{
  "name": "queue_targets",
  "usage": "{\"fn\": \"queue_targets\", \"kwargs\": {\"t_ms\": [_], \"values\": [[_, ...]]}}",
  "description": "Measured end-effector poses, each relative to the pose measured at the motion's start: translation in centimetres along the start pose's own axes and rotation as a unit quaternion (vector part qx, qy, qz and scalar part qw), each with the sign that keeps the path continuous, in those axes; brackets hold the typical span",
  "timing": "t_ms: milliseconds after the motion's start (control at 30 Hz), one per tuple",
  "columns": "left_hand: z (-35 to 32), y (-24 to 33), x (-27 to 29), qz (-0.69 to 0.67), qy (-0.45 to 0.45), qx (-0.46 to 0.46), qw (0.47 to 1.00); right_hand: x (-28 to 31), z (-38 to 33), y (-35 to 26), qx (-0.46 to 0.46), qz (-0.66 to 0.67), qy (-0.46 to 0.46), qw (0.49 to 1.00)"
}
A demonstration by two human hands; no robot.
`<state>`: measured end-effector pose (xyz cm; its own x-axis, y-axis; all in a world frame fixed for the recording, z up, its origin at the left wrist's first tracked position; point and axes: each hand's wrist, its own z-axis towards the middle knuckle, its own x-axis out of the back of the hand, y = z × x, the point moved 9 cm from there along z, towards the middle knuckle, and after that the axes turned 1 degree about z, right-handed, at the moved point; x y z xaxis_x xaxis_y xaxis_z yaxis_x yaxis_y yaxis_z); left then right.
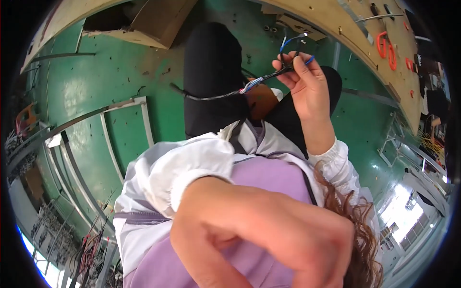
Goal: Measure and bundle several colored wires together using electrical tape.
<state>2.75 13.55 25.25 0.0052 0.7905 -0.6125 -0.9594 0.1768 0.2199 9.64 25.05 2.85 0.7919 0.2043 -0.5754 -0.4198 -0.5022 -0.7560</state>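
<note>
Wire harness (pixel 250 85) pinched in right hand (pixel 308 85); left hand (pixel 273 223) curled, can't tell if gripping

Here's my left hand (pixel 288 221), big and softly blurred under the lens, fingertips chopped off by the lower edge, so whether it grips anything, I can't say! Up ahead, my right hand (pixel 309 85) covers a stretch of the cable harness (pixel 250 85), and its tips (pixel 305 34) are too small to make out. The cardboard box (pixel 161 19) runs off the top, its inside lost in dark; the rim cuts the table (pixel 357 45), and wires (pixel 90 247) at lower left just tangle indistinctly.
</note>
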Motion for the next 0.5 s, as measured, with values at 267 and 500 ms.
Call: {"fn": "queue_targets", "kwargs": {"t_ms": [267,500], "values": [[-0.1,-0.8,0.0,-0.145,0.028,0.007,0.989,1.5,-0.6,0.7,-0.022,0.016,0.026,0.999],[-2.3,-1.5,-0.6,-0.047,0.057,-0.149,0.986,1.4,-0.8,1.0,-0.033,0.032,0.032,0.998]]}}
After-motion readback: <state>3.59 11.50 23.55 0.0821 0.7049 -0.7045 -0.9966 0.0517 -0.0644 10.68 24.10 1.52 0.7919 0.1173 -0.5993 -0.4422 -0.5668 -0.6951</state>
